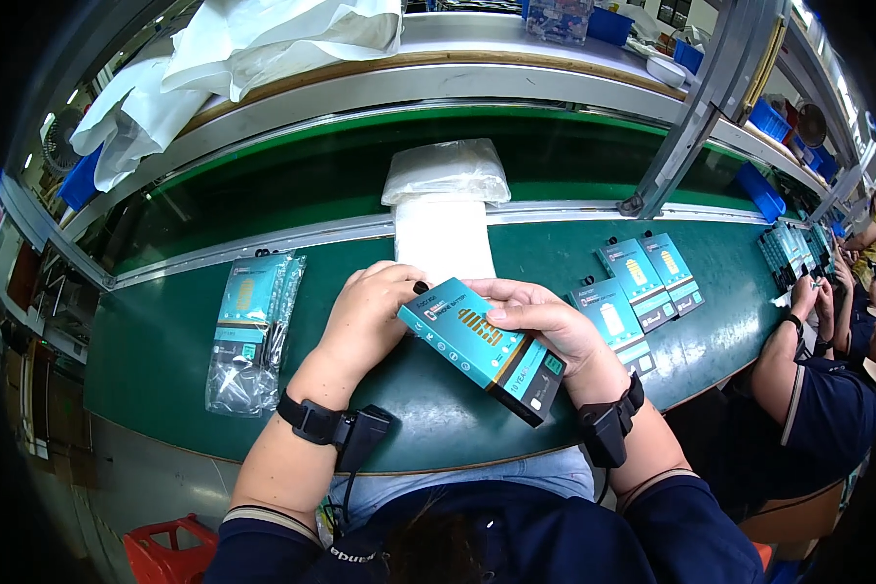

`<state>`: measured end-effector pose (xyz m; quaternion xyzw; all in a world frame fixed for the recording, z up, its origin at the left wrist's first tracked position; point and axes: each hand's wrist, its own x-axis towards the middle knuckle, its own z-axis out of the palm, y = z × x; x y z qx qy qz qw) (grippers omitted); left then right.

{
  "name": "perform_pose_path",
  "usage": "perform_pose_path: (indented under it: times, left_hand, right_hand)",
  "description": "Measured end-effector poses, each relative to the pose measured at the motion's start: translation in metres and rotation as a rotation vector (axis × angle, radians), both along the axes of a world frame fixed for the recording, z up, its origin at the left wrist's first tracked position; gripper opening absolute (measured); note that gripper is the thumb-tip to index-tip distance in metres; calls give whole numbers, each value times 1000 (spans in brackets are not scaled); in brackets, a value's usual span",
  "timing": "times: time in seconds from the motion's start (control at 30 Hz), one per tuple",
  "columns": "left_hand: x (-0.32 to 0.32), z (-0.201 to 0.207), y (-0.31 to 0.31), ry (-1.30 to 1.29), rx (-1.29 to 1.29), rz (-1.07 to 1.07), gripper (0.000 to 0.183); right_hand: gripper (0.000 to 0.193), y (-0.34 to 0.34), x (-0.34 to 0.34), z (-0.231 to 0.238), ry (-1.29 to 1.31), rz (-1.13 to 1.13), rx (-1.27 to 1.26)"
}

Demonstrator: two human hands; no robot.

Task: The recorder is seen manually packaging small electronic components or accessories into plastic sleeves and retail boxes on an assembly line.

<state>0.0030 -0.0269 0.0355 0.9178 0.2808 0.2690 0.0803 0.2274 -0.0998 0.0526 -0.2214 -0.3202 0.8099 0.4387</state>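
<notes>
The green surface (165,331) is a long conveyor bench that curves across the view, and the person sits at its near edge with both forearms coming up from below. On the far side of it lies a white stack of folded sheets under a clear plastic bag (445,173), and at the left lies a bundle of clear bags with teal cards inside (251,326). At the right several teal retail boxes (642,282) lie flat in a loose group, well apart from the hands. Above the near edge of the surface, both hands hold one teal retail box (482,348) between them. Its long axis runs slanted, from the upper left end down to the lower right end, which is black and points toward the person. The left hand (365,316) is closed around the upper left end, fingers curled over the edge. The right hand (545,326) grips the upper long side, with the thumb pressed flat on the printed face. Both hands touch it, so neither is nearer. The box is flat and rectangular, teal with an orange picture and a small black hanging tab at the top end.
</notes>
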Motion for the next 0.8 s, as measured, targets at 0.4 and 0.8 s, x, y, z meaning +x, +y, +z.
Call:
perform_pose_path:
  times: [0.4,0.8]
  left_hand:
    - [8,-2,-4,-332,-175,136,27]
    - [5,-5,-1,-121,-89,127,29]
  right_hand:
    - [55,0,-4,4,-37,35,15]
    - [58,-2,-8,0,-39,64,35]
